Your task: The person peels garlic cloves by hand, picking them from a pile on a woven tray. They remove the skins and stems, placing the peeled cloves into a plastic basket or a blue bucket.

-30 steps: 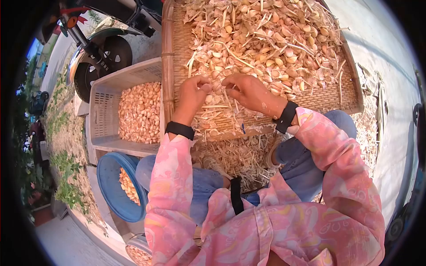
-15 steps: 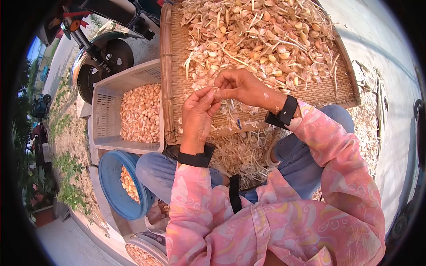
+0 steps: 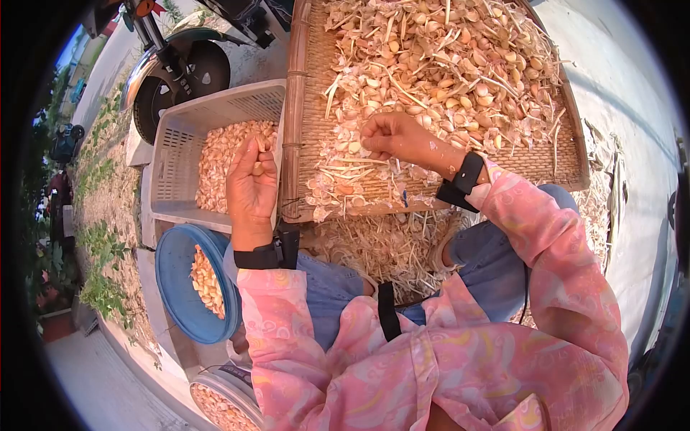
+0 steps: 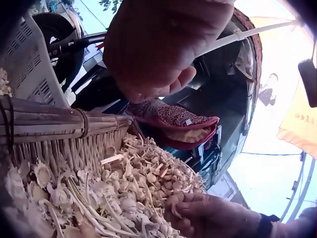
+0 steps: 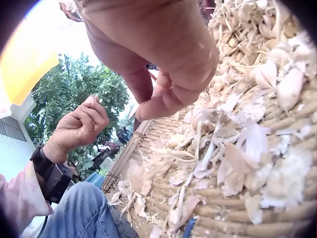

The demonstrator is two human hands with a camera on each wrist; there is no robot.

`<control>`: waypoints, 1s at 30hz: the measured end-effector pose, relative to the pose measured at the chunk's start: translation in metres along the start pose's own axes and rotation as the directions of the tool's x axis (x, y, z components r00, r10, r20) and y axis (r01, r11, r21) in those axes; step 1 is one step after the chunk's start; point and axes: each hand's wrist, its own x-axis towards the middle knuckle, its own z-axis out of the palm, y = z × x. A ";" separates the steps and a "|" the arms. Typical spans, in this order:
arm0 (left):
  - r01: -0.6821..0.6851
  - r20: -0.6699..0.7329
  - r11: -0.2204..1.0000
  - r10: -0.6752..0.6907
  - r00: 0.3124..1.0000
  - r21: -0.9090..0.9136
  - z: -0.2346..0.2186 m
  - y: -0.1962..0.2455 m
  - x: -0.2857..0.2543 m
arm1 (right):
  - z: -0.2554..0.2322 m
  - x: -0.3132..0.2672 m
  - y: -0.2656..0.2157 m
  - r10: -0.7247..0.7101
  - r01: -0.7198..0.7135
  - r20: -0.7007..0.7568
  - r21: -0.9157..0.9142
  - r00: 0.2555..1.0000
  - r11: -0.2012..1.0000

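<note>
Above the right side of the white crate (image 3: 172, 169), the left hand (image 3: 251, 190) curls its fingers around garlic cloves (image 3: 257, 169). The same hand (image 5: 81, 126) shows palm side in the right wrist view, a pale piece at its fingertips. Over the near part of the woven tray (image 3: 568, 154), the right hand (image 3: 413, 144) has bent fingers close above the garlic and skins (image 3: 352, 147). Its thumb and finger (image 5: 163, 101) meet at their tips in the right wrist view, with no object plainly seen between them.
Heaped garlic (image 3: 460, 72) covers the tray's far part. A blue bucket (image 3: 164, 284) with cloves and another container of cloves (image 3: 223, 409) stand at the lower left. Dry stalks (image 3: 388, 251) lie between the legs. A wheel (image 3: 205, 72) is behind the crate.
The hands, together over the tray's near edge half a second ago, have parted. The left has moved left to the crate with cloves; the right has stayed over the tray.
</note>
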 end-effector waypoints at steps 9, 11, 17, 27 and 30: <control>-0.058 -0.365 0.610 0.543 0.756 0.790 -0.075 0.124 -0.073 | -0.001 0.033 -0.037 -0.405 0.431 0.195 -0.622 0.893 0.654; 0.230 -0.446 0.415 0.562 0.697 0.880 -0.138 0.138 -0.116 | 0.010 0.018 -0.012 -0.454 0.453 0.238 -0.767 0.858 0.454; 0.193 -0.196 0.065 0.559 0.805 0.979 -0.138 0.099 -0.134 | 0.019 0.031 0.016 -0.371 0.338 0.184 -0.848 0.910 0.409; -0.017 0.058 0.820 -0.020 0.998 0.572 0.059 -0.089 -0.044 | 0.031 -0.025 -0.012 -0.313 0.324 -0.147 0.056 0.938 0.944; -0.033 0.087 0.862 -0.013 0.996 0.505 0.058 -0.088 -0.048 | 0.027 -0.038 -0.014 -0.417 0.398 -0.143 -0.145 0.898 0.906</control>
